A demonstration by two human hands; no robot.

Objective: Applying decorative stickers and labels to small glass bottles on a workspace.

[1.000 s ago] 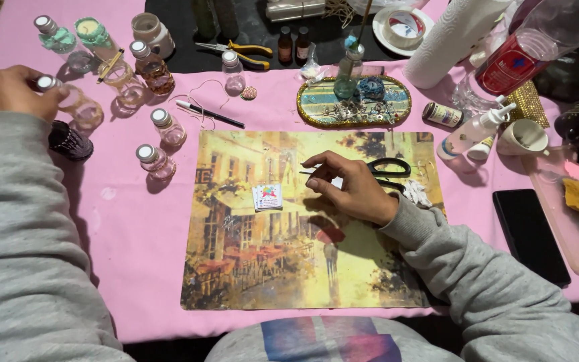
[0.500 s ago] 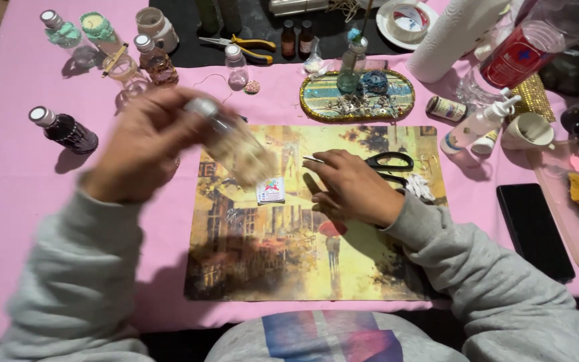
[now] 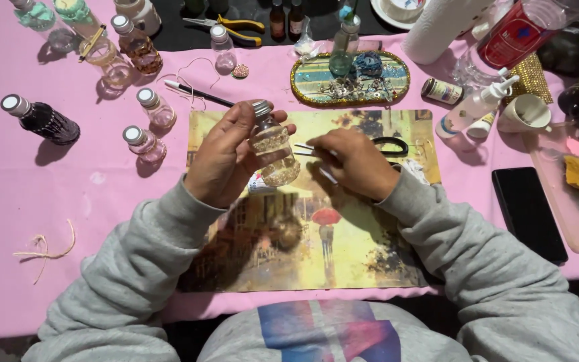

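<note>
We hold a small clear glass bottle (image 3: pixel 273 153) with a silver cap in our left hand (image 3: pixel 226 161), raised over the yellow painted mat (image 3: pixel 370 241) on the pink worktop (image 3: pixel 102 201). Our right hand (image 3: pixel 353 161) pinches thin tweezers (image 3: pixel 306 149) just beside the bottle. We judge that we are decorating the bottle; the tweezer tips need steadying against it.

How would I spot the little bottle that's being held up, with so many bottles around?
Find the picture mat on the pink cloth. Above its top middle, the left hand holds a bottle. It alone is off the table, silver-capped with gold glitter inside.
</note>
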